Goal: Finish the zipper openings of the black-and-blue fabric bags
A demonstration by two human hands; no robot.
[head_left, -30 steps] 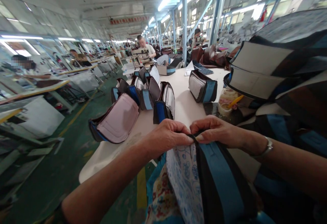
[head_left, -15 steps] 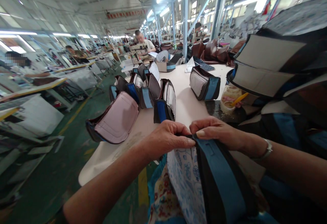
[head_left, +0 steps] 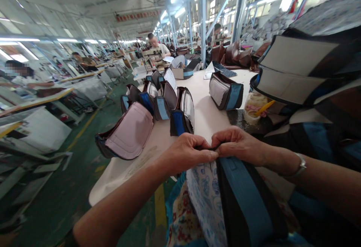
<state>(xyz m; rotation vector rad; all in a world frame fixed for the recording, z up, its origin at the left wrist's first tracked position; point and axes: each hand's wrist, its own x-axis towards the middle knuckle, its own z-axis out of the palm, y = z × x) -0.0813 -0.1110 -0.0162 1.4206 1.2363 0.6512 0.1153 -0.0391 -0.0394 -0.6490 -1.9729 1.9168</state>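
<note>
In front of me is an unfinished bag (head_left: 245,198), dark with a blue strip down its side and a pale lining printed in blue. My left hand (head_left: 189,150) pinches its top edge between thumb and fingers. Right beside it, my right hand (head_left: 239,145) grips the same edge, thumb against the curled fingers. The two hands almost touch, and the fold between them is partly hidden by the fingers. Past my left hand, on the pale table (head_left: 201,117), stands a blue-sided bag piece (head_left: 182,113).
A pink-panelled bag (head_left: 131,130) and several similar ones stand on the left. Behind my right hand are a grey-fronted bag (head_left: 225,91) and a jar (head_left: 252,109) with a yellow-handled tool (head_left: 265,108). Stacked bag pieces (head_left: 299,57) rise at right. A co-worker (head_left: 159,47) sits further back.
My right thumb has come down from the blue strip's top and now presses beside the left thumb. The bag's top edge is folded more between my fingers. The view has shifted slightly.
</note>
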